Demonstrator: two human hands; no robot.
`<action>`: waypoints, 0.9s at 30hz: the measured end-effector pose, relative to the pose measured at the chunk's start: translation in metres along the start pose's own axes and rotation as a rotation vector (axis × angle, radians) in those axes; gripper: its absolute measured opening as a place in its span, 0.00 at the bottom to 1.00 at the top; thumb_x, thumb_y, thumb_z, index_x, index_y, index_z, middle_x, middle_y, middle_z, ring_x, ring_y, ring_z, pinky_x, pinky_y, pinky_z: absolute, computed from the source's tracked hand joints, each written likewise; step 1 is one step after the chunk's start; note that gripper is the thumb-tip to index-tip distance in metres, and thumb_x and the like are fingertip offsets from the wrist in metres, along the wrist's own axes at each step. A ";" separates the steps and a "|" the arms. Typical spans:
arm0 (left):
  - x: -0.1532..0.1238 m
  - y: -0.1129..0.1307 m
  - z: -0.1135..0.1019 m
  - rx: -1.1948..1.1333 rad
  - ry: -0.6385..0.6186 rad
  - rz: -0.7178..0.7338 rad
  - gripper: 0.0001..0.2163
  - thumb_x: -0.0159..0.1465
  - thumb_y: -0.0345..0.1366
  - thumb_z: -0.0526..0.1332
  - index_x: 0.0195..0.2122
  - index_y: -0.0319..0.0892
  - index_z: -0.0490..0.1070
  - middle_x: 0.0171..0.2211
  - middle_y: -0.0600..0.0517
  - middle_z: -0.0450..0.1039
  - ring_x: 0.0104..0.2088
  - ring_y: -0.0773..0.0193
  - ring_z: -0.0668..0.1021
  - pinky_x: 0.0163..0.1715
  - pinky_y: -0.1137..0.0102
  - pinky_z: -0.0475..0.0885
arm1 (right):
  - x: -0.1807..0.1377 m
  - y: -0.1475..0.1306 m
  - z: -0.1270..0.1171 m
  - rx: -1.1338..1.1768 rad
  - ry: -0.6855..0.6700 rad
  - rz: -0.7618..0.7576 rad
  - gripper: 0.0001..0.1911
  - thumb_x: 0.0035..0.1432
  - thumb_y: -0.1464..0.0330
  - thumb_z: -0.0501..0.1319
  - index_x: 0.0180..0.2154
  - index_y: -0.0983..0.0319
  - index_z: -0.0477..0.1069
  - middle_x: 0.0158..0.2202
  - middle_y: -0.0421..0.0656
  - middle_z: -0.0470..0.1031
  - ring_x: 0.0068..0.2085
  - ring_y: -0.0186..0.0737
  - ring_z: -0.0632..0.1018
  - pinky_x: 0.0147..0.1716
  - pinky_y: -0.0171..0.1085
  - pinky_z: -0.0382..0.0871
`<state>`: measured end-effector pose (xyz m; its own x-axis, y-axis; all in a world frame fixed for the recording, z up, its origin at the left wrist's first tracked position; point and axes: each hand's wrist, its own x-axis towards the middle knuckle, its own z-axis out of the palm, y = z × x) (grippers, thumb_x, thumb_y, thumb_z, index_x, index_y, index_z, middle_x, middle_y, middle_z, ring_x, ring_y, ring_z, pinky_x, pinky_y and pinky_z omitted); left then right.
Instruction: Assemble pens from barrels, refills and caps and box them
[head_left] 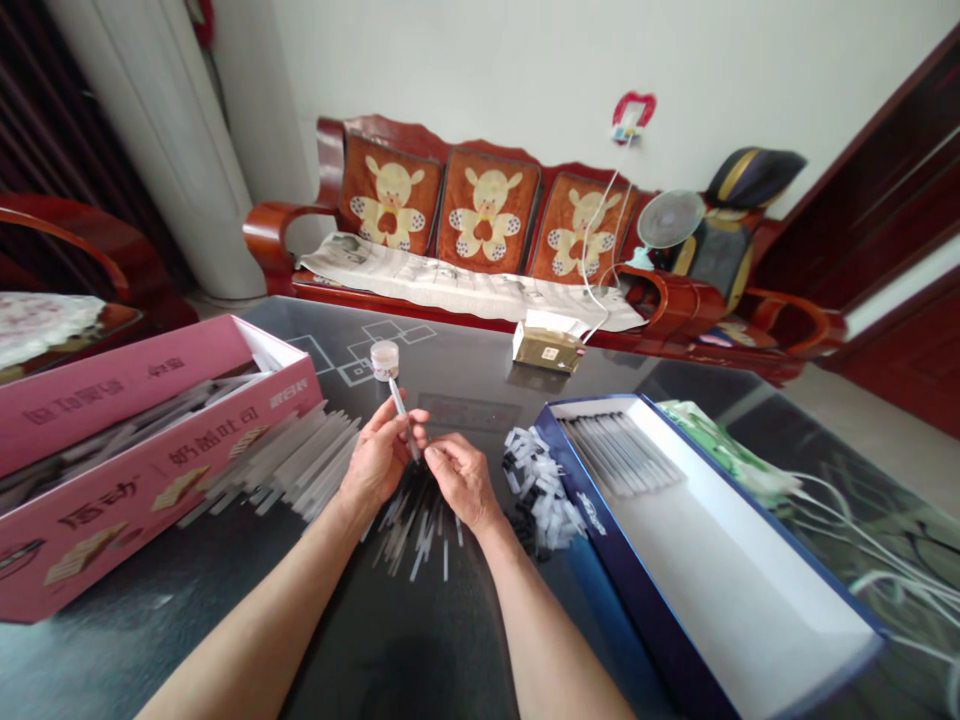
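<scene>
My left hand (pixel 379 455) is closed around a slim pen (pixel 399 400) with a clear barrel, its far end pointing at a small round tub (pixel 385 360). Close to the pen's near end, my right hand (pixel 461 480) has thumb and fingers pinched together; what they hold is hidden. Below both hands lies a spread of thin pen tubes (pixel 420 530), some dark and some clear. Left of my left hand is a heap of frosted pen barrels (pixel 300 465). To the right of my right hand sits a pile of small white and black caps (pixel 541 490).
A pink box (pixel 285 400) full of pen parts stands at the left. On the right, a blue box (pixel 720 560) holds a row of pens (pixel 622 455) at its far end. Tissue pack (pixel 549 345), green packet (pixel 720 450) and white cables (pixel 862 530) lie on the dark table (pixel 405 660).
</scene>
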<state>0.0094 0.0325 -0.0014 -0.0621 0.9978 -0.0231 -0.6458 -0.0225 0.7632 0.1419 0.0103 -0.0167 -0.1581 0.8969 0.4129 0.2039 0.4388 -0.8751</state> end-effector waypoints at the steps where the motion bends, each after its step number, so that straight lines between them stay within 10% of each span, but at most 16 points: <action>1: 0.001 0.001 -0.001 0.009 -0.007 0.002 0.21 0.52 0.31 0.64 0.49 0.42 0.66 0.30 0.53 0.74 0.22 0.72 0.72 0.23 0.76 0.69 | 0.000 0.000 0.000 -0.001 0.033 -0.016 0.10 0.59 0.65 0.57 0.32 0.61 0.75 0.33 0.43 0.74 0.33 0.35 0.74 0.30 0.32 0.66; 7: 0.001 -0.009 -0.014 0.815 0.025 0.447 0.14 0.62 0.41 0.57 0.46 0.41 0.72 0.24 0.55 0.71 0.22 0.70 0.72 0.23 0.76 0.66 | 0.007 0.004 -0.019 -0.195 0.360 -0.040 0.10 0.60 0.66 0.55 0.35 0.61 0.75 0.35 0.45 0.75 0.36 0.37 0.75 0.35 0.34 0.68; 12: -0.005 -0.018 -0.020 1.504 -0.154 0.818 0.16 0.68 0.39 0.51 0.55 0.45 0.67 0.32 0.50 0.75 0.32 0.67 0.77 0.31 0.76 0.69 | 0.011 0.000 -0.062 -0.482 0.375 0.053 0.10 0.55 0.66 0.57 0.33 0.61 0.77 0.32 0.44 0.77 0.32 0.38 0.75 0.36 0.36 0.68; 19: -0.005 -0.020 -0.020 1.572 -0.250 0.933 0.13 0.68 0.33 0.49 0.50 0.40 0.68 0.34 0.48 0.72 0.37 0.64 0.75 0.38 0.73 0.71 | -0.016 -0.030 -0.094 -0.850 -0.131 0.192 0.07 0.46 0.72 0.61 0.22 0.57 0.76 0.22 0.39 0.74 0.24 0.36 0.73 0.26 0.35 0.62; 27: -0.007 -0.019 -0.019 1.563 -0.300 0.910 0.13 0.68 0.35 0.49 0.49 0.40 0.69 0.32 0.49 0.71 0.35 0.65 0.75 0.37 0.73 0.72 | -0.042 -0.025 -0.087 -1.092 -0.185 0.129 0.07 0.41 0.73 0.67 0.16 0.58 0.73 0.20 0.41 0.70 0.22 0.35 0.69 0.22 0.35 0.57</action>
<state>0.0081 0.0243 -0.0280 0.2884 0.6910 0.6628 0.7352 -0.6033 0.3091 0.2277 -0.0341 0.0097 -0.1972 0.9573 0.2112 0.9550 0.2363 -0.1791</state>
